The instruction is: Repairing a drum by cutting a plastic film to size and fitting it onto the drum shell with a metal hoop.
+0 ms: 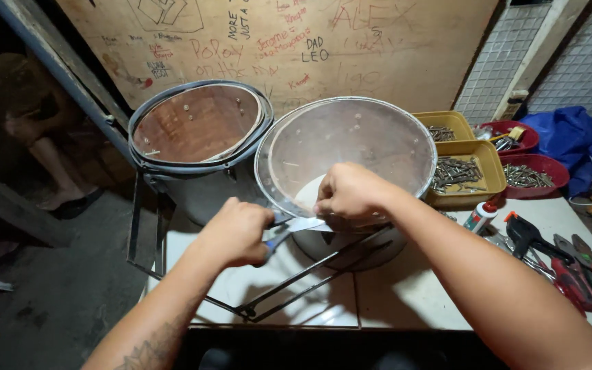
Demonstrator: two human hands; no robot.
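On the white table (pixel 392 294), close to its front edge, a clear round drum shell (pixel 351 147) is propped on its side with its open mouth turned toward the camera, and both hands are gathered at its lower rim. The right hand (pixel 351 192) is closed into a fist over that rim, the fingers curled down onto the clear edge and onto a pale flat piece that lies just beneath it; its grip is tight, though exactly what is pinched under the fingers cannot be told. The left hand (pixel 236 233) is wrapped shut around the blue handle of a small tool (pixel 284 233), whose metal end points toward the right hand and meets the rim beside it. What kind of tool it is cannot be made out.

Just to the left of the clear shell, touching or nearly touching it, a second drum shell (pixel 196 127) with a dark hoop and a brownish inside is seen. A dark metal frame (pixel 289 291) is laid across the table under both shells. To the right, yellow trays (pixel 491 171) filled with screws are set beside red trays (pixel 539 168), with a small glue bottle (pixel 479 218) and red-handled pliers (pixel 570 267) lying nearer the front. A scribbled wooden board (pixel 275 41) stands behind it all.
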